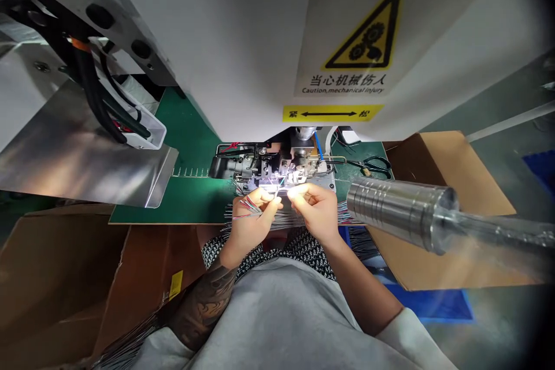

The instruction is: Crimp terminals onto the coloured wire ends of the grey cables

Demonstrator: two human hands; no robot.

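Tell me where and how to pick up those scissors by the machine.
Grip the scissors by their black finger loops, at the end away from the machine. The right hand would probably do best coming down from above: they lie flat on the green table, and the metal cylinder crowds the near side.

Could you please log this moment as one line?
left hand: pinching thin wires | right hand: fingertips at machine, grip unclear | nearby: scissors on green table
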